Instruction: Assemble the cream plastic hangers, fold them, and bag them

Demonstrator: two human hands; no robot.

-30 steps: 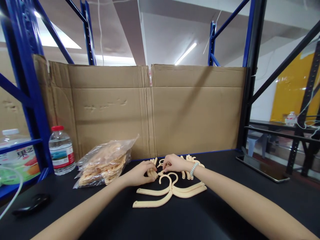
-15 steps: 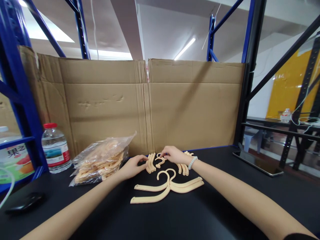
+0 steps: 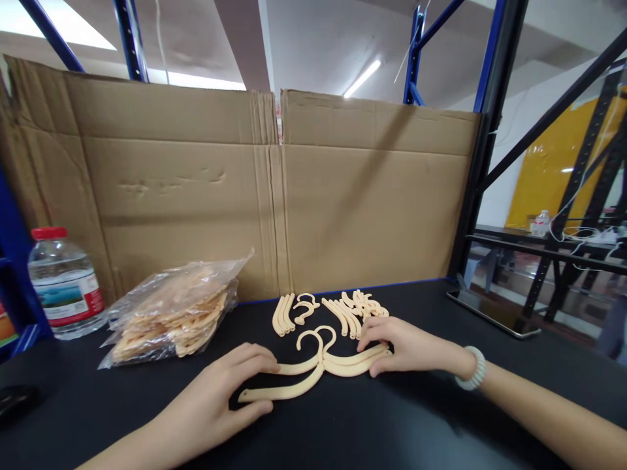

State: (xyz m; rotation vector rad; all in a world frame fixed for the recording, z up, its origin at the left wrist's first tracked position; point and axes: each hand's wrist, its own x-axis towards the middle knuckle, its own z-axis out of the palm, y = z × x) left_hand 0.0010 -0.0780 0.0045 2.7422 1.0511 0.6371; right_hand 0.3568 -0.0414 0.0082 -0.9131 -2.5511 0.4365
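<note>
My left hand (image 3: 210,395) has its fingers and thumb spread, fingertips touching the end of the farther left arm, thumb just beside the nearer one; it grips nothing. My right hand (image 3: 409,346) curls about the right ends; I cannot tell whether it pinches them. Between my hands, flat on the black surface (image 3: 343,431), lie two beige hangers (image 3: 304,387), touching at their middles: two hooks, two left arms fanned apart, two right arms close together. I judge the step in hand to be taking hold of this pair; the next move calls for closing both hands evenly on the arm ends, so that neither hanger slips or turns.

At the left edge sits one black object (image 3: 14,399), cut off. Beyond the hangers lie loose arm pieces: three or four in the left group (image 3: 281,320), about four in the right group (image 3: 337,313). Two loose hooks (image 3: 300,320), perhaps three, sit by the former; a small heap (image 3: 367,305) by the latter is too tangled to count. Farther round stand or lie one clear bag (image 3: 171,310) of uncountable pieces, one red-capped bottle (image 3: 66,281) and one phone (image 3: 492,314), before a cardboard screen (image 3: 372,209).
</note>
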